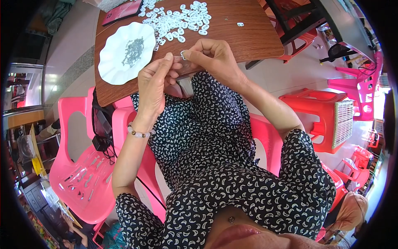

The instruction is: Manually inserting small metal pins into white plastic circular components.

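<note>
Over the near edge of the brown wooden table (232, 39), my two hands meet. My right hand (217, 60) pinches a small white plastic piece (183, 54) between thumb and fingertips. Close against it, the thumb and fingers of my left hand (155, 79) are pinched together; what they hold, if anything, is too small to make out. Left of my hands stands a white plate with a wavy rim (110, 50), bearing a heap of tiny grey metal-looking parts (134, 50). Beyond it lies a spread of white oval plastic pieces with holes (182, 20).
One loose white piece (240, 24) lies apart toward the table's right. A pink-and-black flat box (122, 12) sits at the far left. A pink chair (83, 174) with a black bag (103, 124) is at my left, a red stool (317, 116) at my right.
</note>
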Action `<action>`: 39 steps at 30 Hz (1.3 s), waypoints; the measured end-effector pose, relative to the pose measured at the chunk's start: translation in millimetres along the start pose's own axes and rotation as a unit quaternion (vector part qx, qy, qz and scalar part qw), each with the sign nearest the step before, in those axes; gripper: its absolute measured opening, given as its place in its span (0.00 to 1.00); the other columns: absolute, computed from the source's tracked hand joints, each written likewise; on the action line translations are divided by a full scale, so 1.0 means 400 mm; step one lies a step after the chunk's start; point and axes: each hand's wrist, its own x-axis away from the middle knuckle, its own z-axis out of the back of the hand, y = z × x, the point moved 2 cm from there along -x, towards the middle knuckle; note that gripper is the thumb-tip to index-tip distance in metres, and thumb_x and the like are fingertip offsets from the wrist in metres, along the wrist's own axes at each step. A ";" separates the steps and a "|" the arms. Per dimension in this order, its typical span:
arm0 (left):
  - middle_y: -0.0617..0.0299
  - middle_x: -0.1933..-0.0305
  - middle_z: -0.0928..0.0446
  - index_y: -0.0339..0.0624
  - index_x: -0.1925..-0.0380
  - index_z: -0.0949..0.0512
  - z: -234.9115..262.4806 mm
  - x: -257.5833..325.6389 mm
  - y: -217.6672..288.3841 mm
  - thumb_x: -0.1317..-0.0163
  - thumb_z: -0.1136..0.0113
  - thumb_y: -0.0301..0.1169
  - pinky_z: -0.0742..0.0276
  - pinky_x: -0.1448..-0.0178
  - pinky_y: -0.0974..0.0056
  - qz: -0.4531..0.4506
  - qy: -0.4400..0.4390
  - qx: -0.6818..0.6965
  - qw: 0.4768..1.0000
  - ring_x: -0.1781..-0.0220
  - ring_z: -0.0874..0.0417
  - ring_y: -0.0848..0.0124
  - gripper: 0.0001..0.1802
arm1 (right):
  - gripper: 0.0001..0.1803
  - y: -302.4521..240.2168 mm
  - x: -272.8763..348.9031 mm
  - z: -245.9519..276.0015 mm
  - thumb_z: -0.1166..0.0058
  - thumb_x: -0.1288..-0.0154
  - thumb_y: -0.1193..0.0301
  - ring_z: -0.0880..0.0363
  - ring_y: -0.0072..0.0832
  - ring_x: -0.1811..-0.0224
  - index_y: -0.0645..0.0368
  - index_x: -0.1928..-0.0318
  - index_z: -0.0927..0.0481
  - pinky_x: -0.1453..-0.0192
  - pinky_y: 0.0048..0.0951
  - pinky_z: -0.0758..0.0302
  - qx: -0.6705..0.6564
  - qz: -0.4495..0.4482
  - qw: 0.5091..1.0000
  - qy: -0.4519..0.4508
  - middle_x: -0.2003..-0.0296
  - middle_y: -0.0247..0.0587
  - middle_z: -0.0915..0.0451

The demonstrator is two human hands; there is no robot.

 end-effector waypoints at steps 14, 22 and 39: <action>0.64 0.69 0.17 0.36 0.61 0.16 -0.009 0.004 -0.010 0.37 0.33 0.35 0.30 0.67 0.78 0.021 0.020 0.019 0.999 0.73 0.25 0.83 0.13 | 0.12 0.015 -0.002 -0.005 0.38 0.35 0.68 0.23 0.13 0.73 0.66 0.67 0.19 0.71 0.18 0.27 -0.010 0.024 1.000 0.010 0.76 0.33 0.19; 0.64 0.68 0.17 0.36 0.60 0.17 -0.013 0.006 -0.024 0.37 0.33 0.31 0.29 0.66 0.79 0.034 0.021 0.088 0.995 0.72 0.24 0.83 0.10 | 0.11 0.015 -0.004 -0.005 0.39 0.35 0.68 0.23 0.14 0.74 0.66 0.67 0.19 0.71 0.18 0.26 -0.015 0.028 0.999 0.002 0.76 0.34 0.19; 0.64 0.69 0.17 0.35 0.61 0.16 -0.017 0.009 -0.018 0.37 0.33 0.31 0.29 0.67 0.79 0.034 0.022 0.082 0.996 0.73 0.24 0.83 0.10 | 0.11 0.010 -0.002 -0.006 0.39 0.35 0.69 0.22 0.14 0.75 0.66 0.68 0.19 0.71 0.18 0.25 0.006 0.040 0.999 0.008 0.77 0.34 0.19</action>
